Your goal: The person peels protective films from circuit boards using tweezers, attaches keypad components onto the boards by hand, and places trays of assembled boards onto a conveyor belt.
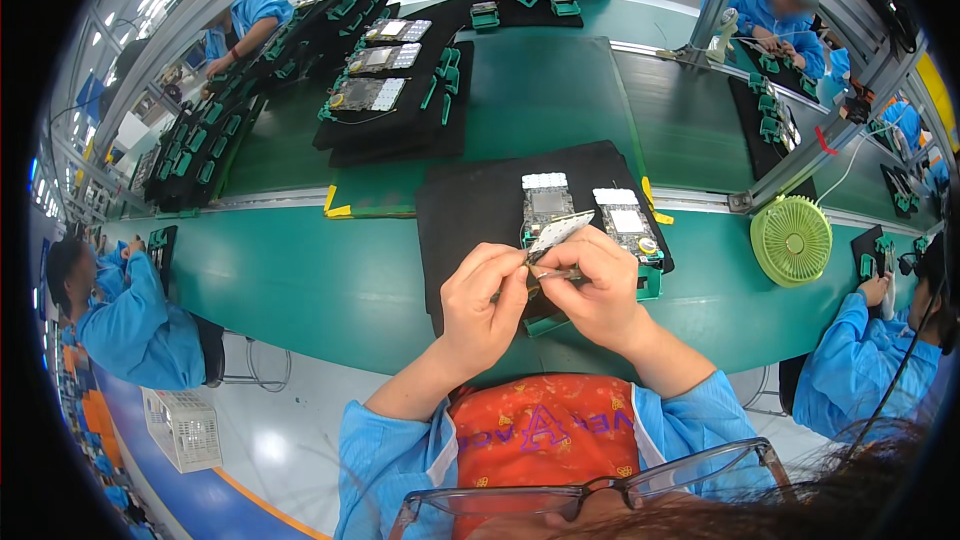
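Note:
Above a black foam mat (450, 215), both my hands meet at a circuit board (558, 230) with a pale face, tilted up. My left hand (482, 300) pinches its lower left end, fingertips pressed together. My right hand (598, 290) is closed on the board's right side; a thin part shows between thumb and finger, too small to name. Just behind lies a second circuit board (546, 198) with a white top strip. To the right lies a third circuit board (625, 220) with a round yellow part. A green plastic piece (650, 283) sits beside my right hand.
A green fan (791, 241) stands at the right by a metal post (770, 155). Black mats (335, 140) with more circuit boards (368, 94) lie on the conveyor (545, 90) at the far left. Yellow tape (338, 202) marks the conveyor edge. Co-workers in blue sit around.

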Demonstrator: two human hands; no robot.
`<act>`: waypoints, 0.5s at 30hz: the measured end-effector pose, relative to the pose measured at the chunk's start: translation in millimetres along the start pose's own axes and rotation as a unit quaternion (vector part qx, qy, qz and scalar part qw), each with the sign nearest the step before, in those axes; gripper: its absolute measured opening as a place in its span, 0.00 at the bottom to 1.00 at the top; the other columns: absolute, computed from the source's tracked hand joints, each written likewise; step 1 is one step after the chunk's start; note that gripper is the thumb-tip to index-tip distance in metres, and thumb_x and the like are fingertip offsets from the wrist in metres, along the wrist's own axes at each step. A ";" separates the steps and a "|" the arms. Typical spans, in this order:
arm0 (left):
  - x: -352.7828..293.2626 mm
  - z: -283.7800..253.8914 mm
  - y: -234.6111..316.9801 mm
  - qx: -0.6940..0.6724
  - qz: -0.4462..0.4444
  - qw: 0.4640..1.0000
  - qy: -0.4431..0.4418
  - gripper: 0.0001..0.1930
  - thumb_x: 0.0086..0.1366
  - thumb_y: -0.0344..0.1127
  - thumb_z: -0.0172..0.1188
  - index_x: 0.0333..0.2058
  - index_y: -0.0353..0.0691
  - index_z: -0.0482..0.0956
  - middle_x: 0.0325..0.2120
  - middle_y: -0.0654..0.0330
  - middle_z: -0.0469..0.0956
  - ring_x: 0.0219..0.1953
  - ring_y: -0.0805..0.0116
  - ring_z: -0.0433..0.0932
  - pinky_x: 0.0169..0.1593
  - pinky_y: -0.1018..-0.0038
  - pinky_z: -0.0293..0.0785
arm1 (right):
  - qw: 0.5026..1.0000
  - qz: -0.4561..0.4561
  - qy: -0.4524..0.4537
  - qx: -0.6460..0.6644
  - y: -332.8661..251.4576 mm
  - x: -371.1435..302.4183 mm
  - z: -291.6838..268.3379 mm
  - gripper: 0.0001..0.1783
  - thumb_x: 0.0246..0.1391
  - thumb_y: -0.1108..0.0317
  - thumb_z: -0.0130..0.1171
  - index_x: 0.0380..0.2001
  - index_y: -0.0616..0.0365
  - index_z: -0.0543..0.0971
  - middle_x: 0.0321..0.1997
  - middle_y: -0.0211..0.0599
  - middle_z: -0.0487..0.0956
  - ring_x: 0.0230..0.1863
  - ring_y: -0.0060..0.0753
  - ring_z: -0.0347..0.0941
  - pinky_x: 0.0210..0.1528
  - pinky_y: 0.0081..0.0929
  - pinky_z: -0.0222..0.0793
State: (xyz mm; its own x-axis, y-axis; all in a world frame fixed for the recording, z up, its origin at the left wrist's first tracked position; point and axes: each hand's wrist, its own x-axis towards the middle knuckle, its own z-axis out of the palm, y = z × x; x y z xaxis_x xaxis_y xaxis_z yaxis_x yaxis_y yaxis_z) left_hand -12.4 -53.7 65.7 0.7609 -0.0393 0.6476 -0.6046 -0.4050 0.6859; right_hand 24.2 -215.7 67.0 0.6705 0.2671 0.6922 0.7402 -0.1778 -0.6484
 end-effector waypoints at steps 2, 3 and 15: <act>0.2 0.5 0.3 -0.003 -0.006 1.000 0.001 0.05 0.61 0.20 0.56 0.36 0.28 0.78 0.31 0.52 0.77 0.25 0.69 0.76 0.27 0.77 0.72 | 1.000 0.007 0.001 0.003 0.0 -0.1 0.4 0.08 0.39 0.80 0.64 0.28 0.62 0.78 0.25 0.37 0.75 0.23 0.31 0.73 0.25 0.25 0.69; 0.4 0.7 0.5 -0.007 -0.013 1.000 0.003 0.05 0.60 0.20 0.56 0.35 0.28 0.77 0.31 0.52 0.77 0.25 0.69 0.76 0.27 0.77 0.72 | 1.000 0.007 0.001 0.003 -0.2 0.0 0.4 0.08 0.39 0.80 0.64 0.28 0.62 0.78 0.25 0.37 0.75 0.23 0.31 0.73 0.25 0.25 0.69; 1.6 -0.6 -8.3 0.008 -0.023 1.000 0.010 0.05 0.60 0.19 0.56 0.35 0.27 0.77 0.31 0.53 0.76 0.24 0.72 0.75 0.26 0.78 0.71 | 0.996 0.078 -0.025 -0.047 -3.8 -7.0 -10.2 0.15 0.47 0.73 0.67 0.38 0.61 0.73 0.28 0.39 0.78 0.25 0.36 0.77 0.26 0.29 0.72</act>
State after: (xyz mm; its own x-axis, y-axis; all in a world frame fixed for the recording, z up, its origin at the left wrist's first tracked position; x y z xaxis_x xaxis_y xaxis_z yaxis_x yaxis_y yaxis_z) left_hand -6.3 -49.9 61.3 0.7826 -0.0026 0.6225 -0.5657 -0.4206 0.7093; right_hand 17.2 -226.5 67.8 0.7757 0.2767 0.5672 0.6307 -0.3080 -0.7123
